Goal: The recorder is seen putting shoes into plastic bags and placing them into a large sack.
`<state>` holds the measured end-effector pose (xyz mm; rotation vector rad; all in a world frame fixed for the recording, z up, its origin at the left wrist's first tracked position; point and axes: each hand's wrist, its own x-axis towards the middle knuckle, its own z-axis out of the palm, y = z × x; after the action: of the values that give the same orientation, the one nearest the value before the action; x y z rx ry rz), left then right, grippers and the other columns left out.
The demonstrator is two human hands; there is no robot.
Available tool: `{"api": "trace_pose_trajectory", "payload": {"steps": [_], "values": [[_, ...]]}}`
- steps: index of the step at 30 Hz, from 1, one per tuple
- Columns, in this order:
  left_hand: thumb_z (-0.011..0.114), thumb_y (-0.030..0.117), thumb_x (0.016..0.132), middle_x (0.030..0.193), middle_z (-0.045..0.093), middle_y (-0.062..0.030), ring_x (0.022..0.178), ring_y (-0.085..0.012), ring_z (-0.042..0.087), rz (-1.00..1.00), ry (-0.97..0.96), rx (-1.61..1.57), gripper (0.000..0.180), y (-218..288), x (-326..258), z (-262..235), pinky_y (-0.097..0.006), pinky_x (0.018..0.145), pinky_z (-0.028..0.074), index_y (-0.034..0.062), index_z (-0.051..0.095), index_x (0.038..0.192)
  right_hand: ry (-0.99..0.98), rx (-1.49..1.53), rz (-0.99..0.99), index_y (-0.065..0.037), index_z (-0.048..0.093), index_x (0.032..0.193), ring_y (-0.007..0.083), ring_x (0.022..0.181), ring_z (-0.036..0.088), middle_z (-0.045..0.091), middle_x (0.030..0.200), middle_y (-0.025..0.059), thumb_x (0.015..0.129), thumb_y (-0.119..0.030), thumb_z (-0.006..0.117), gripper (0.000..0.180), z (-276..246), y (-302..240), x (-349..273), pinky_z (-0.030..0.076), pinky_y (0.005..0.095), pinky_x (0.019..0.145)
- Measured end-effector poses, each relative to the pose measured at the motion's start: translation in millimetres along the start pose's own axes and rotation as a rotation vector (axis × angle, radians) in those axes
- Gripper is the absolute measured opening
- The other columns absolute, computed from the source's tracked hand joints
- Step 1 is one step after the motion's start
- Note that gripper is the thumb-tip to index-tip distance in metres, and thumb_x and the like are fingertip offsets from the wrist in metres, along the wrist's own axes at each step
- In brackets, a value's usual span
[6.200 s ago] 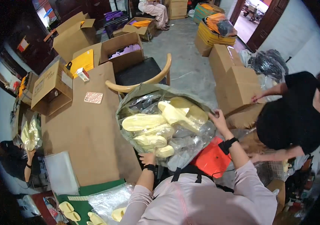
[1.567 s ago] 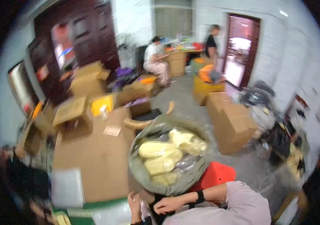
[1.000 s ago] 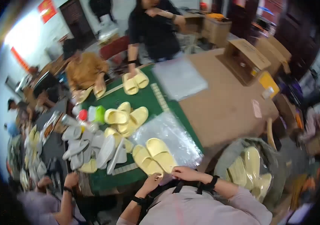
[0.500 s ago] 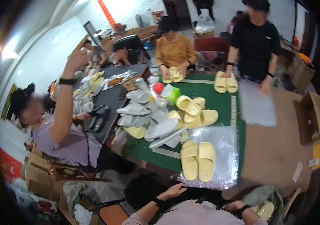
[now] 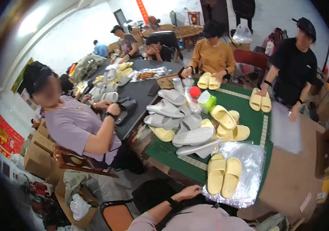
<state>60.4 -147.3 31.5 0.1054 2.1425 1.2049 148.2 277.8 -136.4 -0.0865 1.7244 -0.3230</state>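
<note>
Head view: my left hand (image 5: 190, 191) lies low at the near edge of the worktop (image 5: 280, 190), its back toward me and the fingers loosely bent. I see nothing held in it, though whether the fingertips meet the near corner of the plastic bags (image 5: 252, 163) I cannot tell. My right hand is out of sight, so its state is unknown.

Ahead and to the right of my left hand, a pair of yellow slippers (image 5: 231, 178) lies side by side on those clear bags, over the green mat (image 5: 174, 163). Straight ahead of the hand sits a heap of grey slippers (image 5: 195, 135), with more yellow slippers (image 5: 239, 133) beyond the near pair. Low to the left of the hand is a chair with an orange seat (image 5: 119, 217).

I judge this a pause between handlings, with the near pair laid out and ungripped. Any move onto it would call for reaching forward and right, and for lifting the slippers without dragging the slippery bags beneath.
</note>
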Motion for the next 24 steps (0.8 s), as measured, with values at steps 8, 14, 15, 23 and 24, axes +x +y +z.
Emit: {"api": "trace_pose_trajectory", "payload": {"steps": [8, 14, 15, 23, 24], "values": [[0.054, 0.028, 0.082, 0.105, 0.058, -0.0227, 0.099, -0.0367, 0.055, 0.181, 0.028, 0.209, 0.039, -8, 33, -35, -0.040, 0.085, 0.044, -0.0015, 0.057, 0.107, 0.043, -0.098, -0.752, -0.001, 0.062, 0.095, 0.0122, 0.073, 0.054, 0.063, 0.082, 0.0016, 0.085, -0.023, 0.046, 0.029, -38, -84, -112, 0.045, 0.0293, 0.069], [0.056, 0.024, 0.084, 0.123, 0.047, -0.0254, 0.112, -0.0348, 0.047, 0.400, -0.044, 0.247, 0.047, -2, 74, -17, -0.039, 0.093, 0.040, -0.0038, 0.046, 0.121, 0.564, 0.868, -0.532, -0.007, 0.050, 0.121, 0.0157, 0.090, 0.054, 0.057, 0.103, 0.0068, 0.088, -0.023, 0.053, 0.036, -102, -186, -146, 0.044, 0.0284, 0.078], [0.056, 0.024, 0.084, 0.123, 0.047, -0.0254, 0.112, -0.0348, 0.047, 0.404, -0.065, 0.243, 0.047, -1, 78, -16, -0.039, 0.093, 0.040, -0.0038, 0.046, 0.121, 0.683, 0.679, -0.513, -0.009, 0.048, 0.124, 0.0240, 0.102, 0.052, 0.055, 0.113, 0.0132, 0.087, -0.021, 0.053, 0.039, -115, -203, -155, 0.042, 0.0332, 0.088], [0.059, 0.005, 0.077, 0.104, 0.051, -0.0246, 0.096, -0.0309, 0.053, 0.067, 0.089, -0.243, 0.037, -12, 113, 7, -0.034, 0.079, 0.043, -0.0039, 0.041, 0.108, 0.892, 0.156, -0.365, -0.018, 0.057, 0.117, 0.0358, 0.089, 0.049, 0.052, 0.093, 0.0224, 0.080, -0.045, 0.053, 0.046, -146, -229, -57, 0.040, 0.0398, 0.078], [0.058, 0.005, 0.078, 0.102, 0.052, -0.0219, 0.095, -0.0282, 0.053, -0.019, 0.065, -0.283, 0.036, 6, 110, 10, -0.033, 0.080, 0.043, -0.0033, 0.040, 0.109, 0.961, 0.134, -0.312, -0.019, 0.058, 0.113, 0.0360, 0.091, 0.050, 0.055, 0.092, 0.0210, 0.079, -0.045, 0.053, 0.044, -141, -226, -47, 0.038, 0.0431, 0.078]]}}
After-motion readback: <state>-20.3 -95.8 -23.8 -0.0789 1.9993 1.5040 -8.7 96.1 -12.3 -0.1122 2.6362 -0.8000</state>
